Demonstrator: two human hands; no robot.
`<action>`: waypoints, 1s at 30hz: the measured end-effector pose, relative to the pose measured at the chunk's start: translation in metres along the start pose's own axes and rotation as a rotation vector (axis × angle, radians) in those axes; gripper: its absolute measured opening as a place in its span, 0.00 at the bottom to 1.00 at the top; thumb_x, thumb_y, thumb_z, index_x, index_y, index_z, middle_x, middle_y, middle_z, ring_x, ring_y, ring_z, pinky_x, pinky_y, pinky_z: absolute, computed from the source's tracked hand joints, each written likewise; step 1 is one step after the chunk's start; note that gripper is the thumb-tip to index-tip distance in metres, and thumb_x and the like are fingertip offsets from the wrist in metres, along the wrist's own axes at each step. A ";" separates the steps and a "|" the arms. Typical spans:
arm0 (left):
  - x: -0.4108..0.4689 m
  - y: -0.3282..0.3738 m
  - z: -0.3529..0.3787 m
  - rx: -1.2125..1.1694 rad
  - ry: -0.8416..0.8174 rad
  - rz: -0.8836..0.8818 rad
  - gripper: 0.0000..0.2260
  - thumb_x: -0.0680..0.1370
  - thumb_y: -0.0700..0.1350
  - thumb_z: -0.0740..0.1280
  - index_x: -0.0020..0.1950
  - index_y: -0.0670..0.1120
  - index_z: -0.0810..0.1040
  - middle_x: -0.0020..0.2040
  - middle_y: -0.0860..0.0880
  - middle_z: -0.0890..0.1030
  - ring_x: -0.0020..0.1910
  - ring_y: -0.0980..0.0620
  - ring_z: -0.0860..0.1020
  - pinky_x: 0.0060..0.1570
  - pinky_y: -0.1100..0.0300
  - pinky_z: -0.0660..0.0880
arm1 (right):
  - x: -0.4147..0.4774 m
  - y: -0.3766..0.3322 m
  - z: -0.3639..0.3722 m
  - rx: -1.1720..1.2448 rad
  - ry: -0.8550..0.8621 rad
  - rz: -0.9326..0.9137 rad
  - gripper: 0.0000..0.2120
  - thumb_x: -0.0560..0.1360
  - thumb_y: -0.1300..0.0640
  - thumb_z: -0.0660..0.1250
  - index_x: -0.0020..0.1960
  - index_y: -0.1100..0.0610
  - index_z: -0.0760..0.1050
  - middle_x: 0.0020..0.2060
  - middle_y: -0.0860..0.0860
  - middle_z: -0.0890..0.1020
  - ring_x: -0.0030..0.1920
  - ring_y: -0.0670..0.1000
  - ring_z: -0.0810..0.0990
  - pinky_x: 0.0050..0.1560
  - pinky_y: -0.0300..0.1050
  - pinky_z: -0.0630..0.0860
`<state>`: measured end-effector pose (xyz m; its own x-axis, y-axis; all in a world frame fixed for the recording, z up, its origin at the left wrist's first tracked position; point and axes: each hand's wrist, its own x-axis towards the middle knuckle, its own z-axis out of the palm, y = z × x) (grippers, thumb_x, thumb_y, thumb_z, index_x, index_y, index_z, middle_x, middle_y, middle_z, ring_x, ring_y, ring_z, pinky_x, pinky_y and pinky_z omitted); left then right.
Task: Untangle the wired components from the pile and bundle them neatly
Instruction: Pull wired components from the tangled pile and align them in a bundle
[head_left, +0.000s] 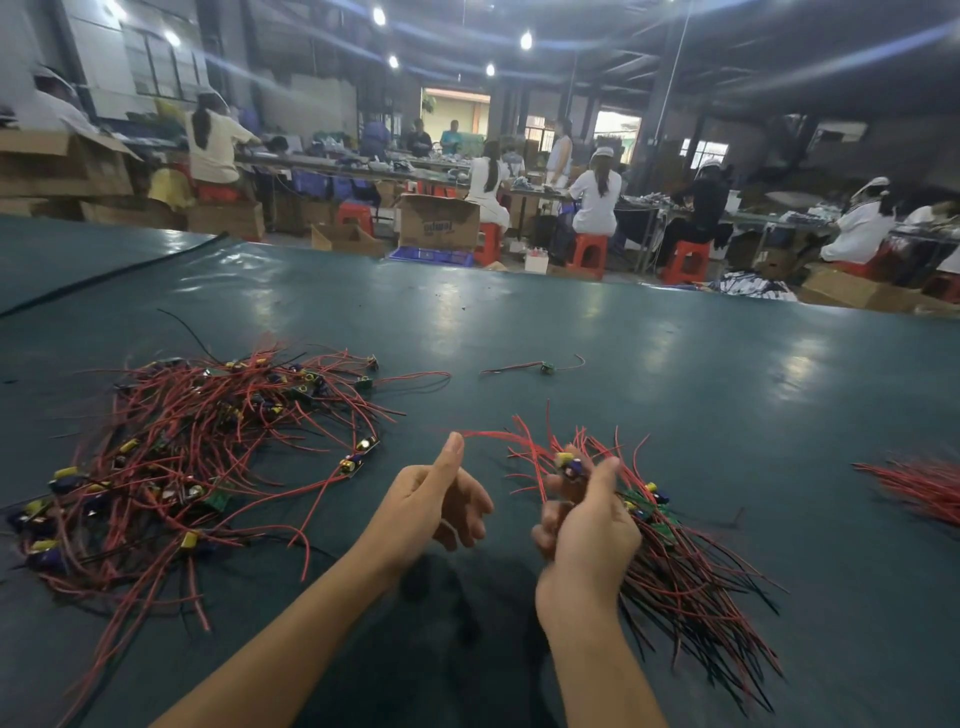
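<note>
Wired components pile (197, 447) tangled on surface (571, 322); right hand (587, 525) grips bundle (675, 571); left hand (431, 499) pinches red wire (488, 434) leading to bundle.

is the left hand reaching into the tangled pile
No, the left hand is clear of the tangled pile, pinching a red wire beside the bundle of wired components that the right hand grips.

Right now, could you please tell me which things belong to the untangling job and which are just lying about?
Job: pile; bundle in right hand; wire pinched by left hand; stray component; second bundle.
Lying about: box; stools; crate.
</note>
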<state>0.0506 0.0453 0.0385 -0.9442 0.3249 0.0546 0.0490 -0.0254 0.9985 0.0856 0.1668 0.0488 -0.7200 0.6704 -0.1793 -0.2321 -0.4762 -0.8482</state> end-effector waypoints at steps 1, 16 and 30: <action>0.000 0.000 0.000 -0.012 0.020 0.007 0.30 0.73 0.67 0.52 0.29 0.46 0.80 0.28 0.43 0.79 0.27 0.49 0.76 0.27 0.63 0.69 | 0.003 -0.002 -0.002 0.062 0.061 0.022 0.20 0.82 0.45 0.58 0.41 0.56 0.79 0.25 0.48 0.78 0.19 0.43 0.65 0.18 0.34 0.58; 0.001 -0.008 -0.005 0.264 0.217 0.317 0.28 0.81 0.60 0.55 0.31 0.44 0.79 0.27 0.46 0.79 0.27 0.51 0.77 0.30 0.58 0.74 | 0.013 -0.006 -0.015 0.282 0.289 0.273 0.09 0.78 0.55 0.69 0.43 0.59 0.76 0.40 0.50 0.84 0.21 0.41 0.72 0.21 0.31 0.69; 0.017 -0.020 -0.071 1.391 0.457 -0.132 0.26 0.76 0.52 0.62 0.74 0.53 0.63 0.78 0.42 0.57 0.73 0.41 0.60 0.69 0.46 0.59 | 0.005 -0.011 -0.017 0.446 0.270 0.357 0.05 0.75 0.67 0.70 0.45 0.65 0.74 0.45 0.59 0.83 0.42 0.50 0.84 0.38 0.39 0.83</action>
<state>0.0102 -0.0161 0.0185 -0.9724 -0.0751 0.2210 -0.0267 0.9765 0.2140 0.0954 0.1847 0.0487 -0.6268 0.5182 -0.5819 -0.2998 -0.8497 -0.4337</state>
